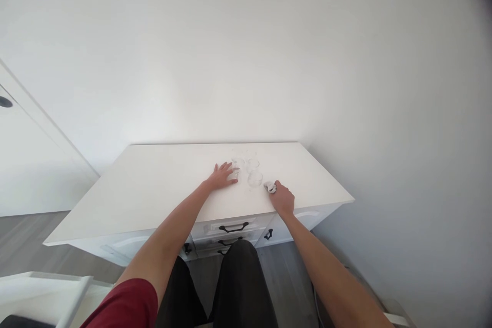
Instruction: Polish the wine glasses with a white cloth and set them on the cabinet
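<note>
Several small clear glasses (250,170) stand in a cluster on the top of a white dresser (154,184). My left hand (223,176) lies on the top with its fingers stretched out, the fingertips touching the nearest glass at the cluster's left side. My right hand (283,198) rests near the front edge, closed round a small crumpled white thing (270,187) just to the right of the glasses.
The dresser stands against a white wall, with black drawer handles (233,227) below its front edge. My legs in dark trousers (234,287) are close to the drawers. A white door (26,164) is at the left, and a white frame (46,287) at the lower left.
</note>
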A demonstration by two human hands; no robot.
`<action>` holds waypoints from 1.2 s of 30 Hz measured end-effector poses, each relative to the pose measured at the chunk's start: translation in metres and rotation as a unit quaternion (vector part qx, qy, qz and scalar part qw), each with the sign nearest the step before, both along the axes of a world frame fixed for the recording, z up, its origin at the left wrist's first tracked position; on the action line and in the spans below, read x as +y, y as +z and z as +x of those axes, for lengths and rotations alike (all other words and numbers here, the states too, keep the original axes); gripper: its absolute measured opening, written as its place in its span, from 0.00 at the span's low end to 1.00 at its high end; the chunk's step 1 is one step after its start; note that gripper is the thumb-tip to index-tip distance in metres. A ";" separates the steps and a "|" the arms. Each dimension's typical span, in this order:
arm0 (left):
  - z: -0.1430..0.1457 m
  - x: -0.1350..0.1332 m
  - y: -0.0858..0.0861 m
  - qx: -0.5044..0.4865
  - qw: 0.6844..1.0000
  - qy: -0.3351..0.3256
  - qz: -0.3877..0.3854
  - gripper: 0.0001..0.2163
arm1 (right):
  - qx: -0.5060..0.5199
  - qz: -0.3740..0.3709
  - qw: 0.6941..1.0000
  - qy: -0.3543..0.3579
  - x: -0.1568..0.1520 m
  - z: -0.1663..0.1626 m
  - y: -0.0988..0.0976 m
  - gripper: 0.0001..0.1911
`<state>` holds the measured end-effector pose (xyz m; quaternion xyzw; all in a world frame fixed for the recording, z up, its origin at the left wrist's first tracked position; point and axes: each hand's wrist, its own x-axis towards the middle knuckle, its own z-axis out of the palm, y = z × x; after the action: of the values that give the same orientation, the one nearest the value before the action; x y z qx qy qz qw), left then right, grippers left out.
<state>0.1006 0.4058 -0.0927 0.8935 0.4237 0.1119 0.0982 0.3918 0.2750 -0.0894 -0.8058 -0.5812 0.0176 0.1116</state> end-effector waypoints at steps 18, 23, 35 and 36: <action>-0.143 -0.044 0.001 0.031 0.936 0.349 -0.046 0.27 | -0.002 0.002 1.000 0.010 -0.004 -0.002 0.002 0.11; -0.173 -0.038 -0.002 -0.001 0.846 0.531 -0.049 0.30 | -0.001 -0.003 1.000 0.000 -0.004 -0.004 0.002 0.11; -0.185 -0.020 0.006 -0.042 0.772 0.634 -0.016 0.35 | 0.002 -0.006 1.000 -0.005 -0.002 -0.003 0.006 0.11; -0.183 -0.026 0.008 -0.042 0.778 0.627 -0.008 0.36 | 0.003 -0.005 1.000 -0.004 -0.002 -0.003 0.006 0.10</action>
<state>-0.0827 0.3797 -0.0845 0.4233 0.8868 0.1830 0.0312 0.3891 0.2729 -0.0832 -0.8089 -0.5773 0.0229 0.1093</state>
